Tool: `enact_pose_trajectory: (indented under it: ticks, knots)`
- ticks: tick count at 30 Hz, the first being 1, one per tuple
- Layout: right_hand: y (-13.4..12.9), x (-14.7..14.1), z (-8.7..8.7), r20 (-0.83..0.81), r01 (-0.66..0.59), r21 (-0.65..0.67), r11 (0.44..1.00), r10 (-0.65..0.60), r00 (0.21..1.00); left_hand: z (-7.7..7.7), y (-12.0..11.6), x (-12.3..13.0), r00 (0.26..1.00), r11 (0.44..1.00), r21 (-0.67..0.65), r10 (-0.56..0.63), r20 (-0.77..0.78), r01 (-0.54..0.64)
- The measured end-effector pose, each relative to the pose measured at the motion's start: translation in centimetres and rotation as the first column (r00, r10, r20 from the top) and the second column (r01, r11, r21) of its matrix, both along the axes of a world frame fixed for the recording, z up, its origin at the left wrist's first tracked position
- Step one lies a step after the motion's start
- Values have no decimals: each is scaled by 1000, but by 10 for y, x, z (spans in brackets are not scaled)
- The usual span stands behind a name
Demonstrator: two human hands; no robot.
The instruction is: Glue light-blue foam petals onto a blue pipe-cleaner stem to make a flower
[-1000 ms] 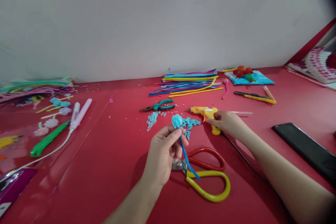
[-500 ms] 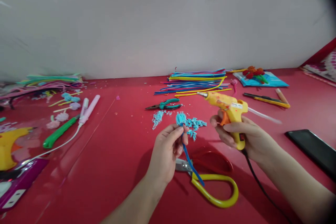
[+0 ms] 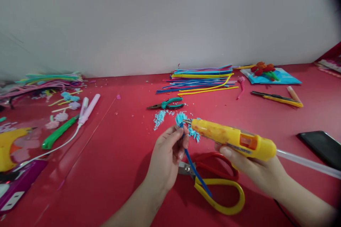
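Observation:
My left hand [image 3: 168, 152] is closed around the dark blue stem of a pipe-cleaner flower [image 3: 180, 118], whose light blue petals point up above the fingers. The stem's free end hangs down to the right. In my right hand [image 3: 252, 166] is a yellow hot glue gun [image 3: 229, 136], tilted sideways with a clear glue stick out of its back. Its metal nozzle is at the right side of the petals; I cannot tell whether it touches. Cut light blue pieces [image 3: 194, 134] lie behind the nozzle, partly hidden. Scissors [image 3: 218, 195] with red and yellow handles lie below my hands.
Pliers [image 3: 167, 104] and blue fluff [image 3: 160, 119] lie beyond my hands, before a pile of pipe cleaners [image 3: 199, 78]. A cutter [image 3: 278, 98] and a phone [image 3: 322, 145] lie right. At left are a pink hair straightener [image 3: 89, 110], a green-handled tool [image 3: 59, 134] and a purple power strip [image 3: 25, 181].
My right hand has brought the glue gun left and turned it, so its nozzle is now at the flower's petals. My left hand still holds the stem. The view has shifted slightly.

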State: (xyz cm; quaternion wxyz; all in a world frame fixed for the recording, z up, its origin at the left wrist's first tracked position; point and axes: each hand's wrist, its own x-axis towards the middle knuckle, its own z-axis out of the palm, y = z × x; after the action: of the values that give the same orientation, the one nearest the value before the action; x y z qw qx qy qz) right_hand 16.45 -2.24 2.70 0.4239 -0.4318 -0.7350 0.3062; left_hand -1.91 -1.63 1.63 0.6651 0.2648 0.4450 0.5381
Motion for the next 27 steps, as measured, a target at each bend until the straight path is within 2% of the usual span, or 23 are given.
enact_pose_trajectory:
  ticks: [13,27]
  knots:
    - [1,-4,0,58,-9,107,994,2,998,0,-1,0,999,1000,15,-9,41,9]
    - [-1,-4,1,114,35,8,999,-36,993,1,0,1,999,1000,23,-10,52,9]
